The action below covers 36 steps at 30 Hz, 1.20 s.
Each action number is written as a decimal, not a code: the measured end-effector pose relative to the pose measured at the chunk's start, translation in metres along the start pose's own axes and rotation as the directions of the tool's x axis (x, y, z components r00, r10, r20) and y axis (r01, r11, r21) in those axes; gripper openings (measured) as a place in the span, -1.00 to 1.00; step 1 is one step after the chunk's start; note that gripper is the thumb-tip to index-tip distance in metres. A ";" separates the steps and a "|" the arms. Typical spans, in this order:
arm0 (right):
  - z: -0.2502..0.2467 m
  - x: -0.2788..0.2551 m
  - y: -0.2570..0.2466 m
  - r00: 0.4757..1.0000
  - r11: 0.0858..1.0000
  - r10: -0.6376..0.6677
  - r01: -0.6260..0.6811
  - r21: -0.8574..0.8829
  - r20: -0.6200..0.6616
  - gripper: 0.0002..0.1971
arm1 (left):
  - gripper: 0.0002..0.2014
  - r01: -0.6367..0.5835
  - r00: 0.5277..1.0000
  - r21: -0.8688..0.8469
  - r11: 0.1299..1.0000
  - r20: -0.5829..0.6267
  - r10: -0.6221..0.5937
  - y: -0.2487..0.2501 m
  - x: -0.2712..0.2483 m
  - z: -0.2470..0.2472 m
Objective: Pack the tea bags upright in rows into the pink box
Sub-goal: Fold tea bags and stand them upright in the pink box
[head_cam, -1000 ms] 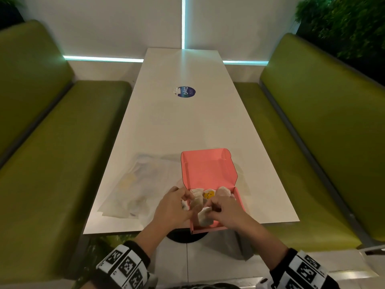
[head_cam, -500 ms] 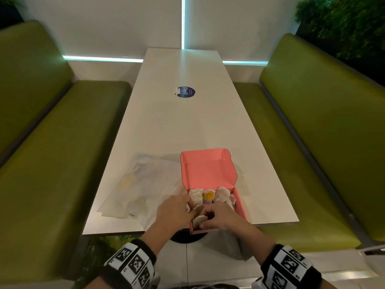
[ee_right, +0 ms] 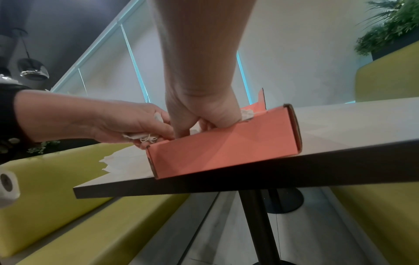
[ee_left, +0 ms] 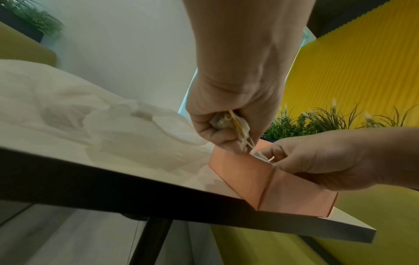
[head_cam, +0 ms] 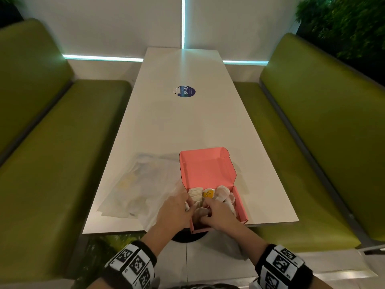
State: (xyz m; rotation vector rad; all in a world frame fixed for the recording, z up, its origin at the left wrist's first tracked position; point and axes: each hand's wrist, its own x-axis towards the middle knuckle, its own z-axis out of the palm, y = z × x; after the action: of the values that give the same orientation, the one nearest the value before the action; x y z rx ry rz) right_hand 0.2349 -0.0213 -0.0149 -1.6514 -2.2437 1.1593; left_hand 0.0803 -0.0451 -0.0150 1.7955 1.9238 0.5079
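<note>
pink box lid open | tea bags inside; both hands in

Seen from below: left hand curled round a crumpled white tea bag with a pale yellow tag and thin white strings, held just above the near left corner of the pink cardboard box. Right hand reaching in from the right, fingers bent over the box's near rim, touching another bit of white paper there. Left of both hands, crumpled translucent white plastic bag lying on the white tabletop with dark edge.
</note>
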 end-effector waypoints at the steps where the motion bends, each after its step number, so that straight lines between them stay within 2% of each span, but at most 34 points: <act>1: 0.000 0.000 0.000 1.000 1.000 0.001 -0.001 0.007 -0.005 -0.79 | -0.83 0.004 1.000 -0.038 0.999 0.006 -0.003 -0.001 0.000 0.000; 4: -0.004 0.000 -0.001 0.999 0.999 0.037 -0.037 0.004 0.017 -0.68 | -0.83 0.031 0.999 -0.162 0.986 0.024 -0.027 -0.004 0.001 -0.004; 6: -0.009 0.002 0.000 0.994 0.994 0.103 -0.101 -0.040 0.046 -0.59 | -0.76 0.059 0.997 -0.230 0.971 0.057 -0.047 -0.003 -0.001 -0.011; 9: -0.012 0.005 0.000 0.976 0.974 0.201 -0.189 -0.128 0.087 -0.53 | -0.56 0.137 0.976 -0.318 0.938 0.205 -0.073 -0.003 -0.004 -0.021; 11: -0.009 0.009 -0.002 0.969 0.962 0.230 -0.212 -0.173 0.094 -0.56 | -0.36 0.168 0.949 -0.298 0.940 0.308 -0.072 -0.004 -0.005 -0.022; 14: -0.005 0.009 -0.009 0.955 0.958 0.275 -0.262 -0.113 0.116 -0.49 | -0.14 0.149 0.934 -0.259 0.954 0.354 -0.050 -0.005 -0.006 -0.019; 17: -0.005 0.002 -0.014 0.977 0.980 0.196 -0.192 -0.056 0.089 -0.35 | -0.12 0.129 0.939 -0.244 0.961 0.340 -0.039 -0.003 -0.007 -0.017; 21: -0.005 -0.003 -0.017 0.988 0.988 0.152 -0.153 0.017 0.019 -0.33 | -0.11 0.137 0.934 -0.226 0.965 0.355 -0.049 -0.003 -0.006 -0.018; 27: -0.004 -0.005 -0.017 0.990 0.990 0.134 -0.136 0.038 0.045 -0.26 | -0.08 0.137 0.939 -0.242 0.961 0.340 -0.048 -0.004 -0.005 -0.015; 36: -0.004 -0.010 -0.022 0.994 0.978 0.107 -0.108 0.179 0.013 -0.38 | -0.09 0.119 0.949 -0.248 0.961 0.313 -0.036 -0.004 -0.004 -0.017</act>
State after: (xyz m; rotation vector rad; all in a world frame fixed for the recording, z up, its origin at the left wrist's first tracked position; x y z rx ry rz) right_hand 0.2242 -0.0305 0.0051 -1.7169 -2.0050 1.3461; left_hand 0.0680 -0.0487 -0.0030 1.5207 1.6234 0.4091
